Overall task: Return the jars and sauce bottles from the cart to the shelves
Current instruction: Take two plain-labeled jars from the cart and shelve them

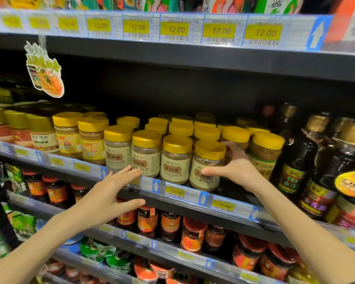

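Left hand (111, 193) open at shelf edge (184, 193); right hand (232, 169) gripping front-row jar (207, 167) (dark bottles (295, 160) beside)

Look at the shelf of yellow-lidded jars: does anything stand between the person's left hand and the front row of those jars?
Nothing visible does. The left hand hovers open in front of the shelf edge, just below the front-row jars, with clear space between. The right hand already grips the end jar of that row.
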Demonstrator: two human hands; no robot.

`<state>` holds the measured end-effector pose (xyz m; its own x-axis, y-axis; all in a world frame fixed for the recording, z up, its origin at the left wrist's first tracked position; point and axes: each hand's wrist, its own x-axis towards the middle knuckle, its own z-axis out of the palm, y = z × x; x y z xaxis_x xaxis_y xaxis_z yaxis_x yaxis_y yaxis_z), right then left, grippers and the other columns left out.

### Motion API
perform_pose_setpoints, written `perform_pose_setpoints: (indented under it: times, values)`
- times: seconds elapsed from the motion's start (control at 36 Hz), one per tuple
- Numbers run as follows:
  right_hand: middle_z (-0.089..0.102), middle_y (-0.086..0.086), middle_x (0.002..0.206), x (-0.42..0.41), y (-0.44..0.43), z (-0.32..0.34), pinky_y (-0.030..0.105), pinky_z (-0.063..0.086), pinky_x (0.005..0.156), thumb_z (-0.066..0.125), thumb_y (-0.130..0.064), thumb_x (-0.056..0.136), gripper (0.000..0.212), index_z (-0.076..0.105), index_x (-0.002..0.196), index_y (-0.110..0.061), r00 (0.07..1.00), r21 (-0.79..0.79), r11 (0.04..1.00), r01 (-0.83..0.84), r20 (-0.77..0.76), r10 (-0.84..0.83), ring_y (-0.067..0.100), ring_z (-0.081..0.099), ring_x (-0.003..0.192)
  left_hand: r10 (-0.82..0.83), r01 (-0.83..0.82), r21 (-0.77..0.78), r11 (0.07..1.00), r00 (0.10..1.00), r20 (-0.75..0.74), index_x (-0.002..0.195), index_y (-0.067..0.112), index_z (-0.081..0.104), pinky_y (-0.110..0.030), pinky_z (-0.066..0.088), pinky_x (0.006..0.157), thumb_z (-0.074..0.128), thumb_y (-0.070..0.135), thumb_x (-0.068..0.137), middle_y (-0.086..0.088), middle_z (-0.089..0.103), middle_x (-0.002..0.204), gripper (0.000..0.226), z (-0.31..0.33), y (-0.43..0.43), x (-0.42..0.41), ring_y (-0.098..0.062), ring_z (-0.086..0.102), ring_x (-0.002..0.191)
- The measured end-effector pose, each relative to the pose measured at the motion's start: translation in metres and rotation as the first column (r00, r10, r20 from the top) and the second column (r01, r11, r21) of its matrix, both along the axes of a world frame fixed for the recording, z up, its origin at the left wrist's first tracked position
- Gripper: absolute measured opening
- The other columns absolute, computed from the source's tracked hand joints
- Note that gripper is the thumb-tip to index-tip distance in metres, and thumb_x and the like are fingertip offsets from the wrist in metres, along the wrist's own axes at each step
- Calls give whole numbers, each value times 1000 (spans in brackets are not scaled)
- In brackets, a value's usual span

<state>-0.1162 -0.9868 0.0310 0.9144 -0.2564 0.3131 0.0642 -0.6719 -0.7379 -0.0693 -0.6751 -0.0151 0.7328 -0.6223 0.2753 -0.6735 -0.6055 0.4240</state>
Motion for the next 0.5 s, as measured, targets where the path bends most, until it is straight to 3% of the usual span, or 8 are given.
perform_pose_setpoints:
  times: [0.14,0.28,0.42,0.5]
  values:
    - [52,2,133,0,2,1,36,47,97,87,-34,54,89,41,129,-21,1000,2,1000,-5,4,5,21,51,121,-4,4,-37,999,1000,2,133,52,16,-28,7,117,28,94,54,44,5,134,91,-2,-2,0,27,-9,127]
    - [53,1,133,-1,4,1,39,47,98,87,-34,53,92,41,131,-21,1000,18,1000,-13,15,13,20,52,122,-4,4,-76,997,1000,2,138,45,20,-28,9,116,30,94,53,44,5,133,99,-3,-3,-1,32,-10,123]
    - [51,1,135,-3,7,-2,32,45,97,86,-32,58,90,38,134,-20,999,4,1000,-13,39,13,19,50,123,7,-8,-83,997,1000,-9,143,38,24,-38,26,115,30,95,53,42,7,137,107,-5,-3,-3,28,-9,127]
    - [50,-1,136,-4,8,-5,34,45,99,85,-37,58,92,37,135,-22,1000,8,1000,1,28,-2,18,49,123,7,-9,-75,997,1000,-25,144,38,22,-36,19,117,29,95,53,41,5,138,108,-5,-3,-4,27,-10,128]
